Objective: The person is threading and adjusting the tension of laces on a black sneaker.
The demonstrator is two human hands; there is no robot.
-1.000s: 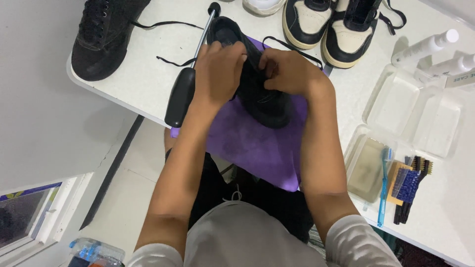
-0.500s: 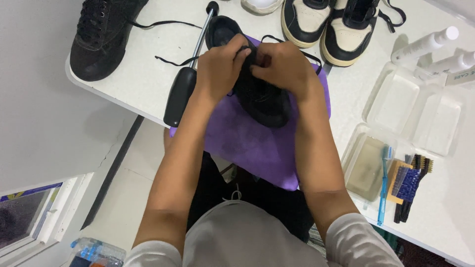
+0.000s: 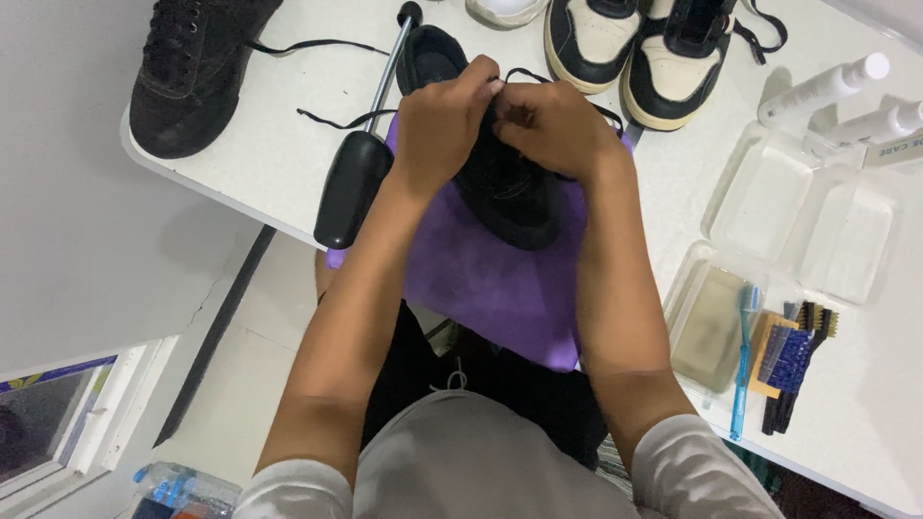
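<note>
Pinching black lace [image 3: 500, 88], fingers [image 3: 486, 91] above black shoe [image 3: 510, 192].

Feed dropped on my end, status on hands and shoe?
Both hands, left hand and right hand, pinching black lace on black shoe. Shoe on purple cloth. Shoe tree beside, clear.

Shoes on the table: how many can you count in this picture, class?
5. A black shoe far left, a black one under both hands on the purple cloth, two cream-and-black ones behind, one white toe cropped at the edge.
</note>
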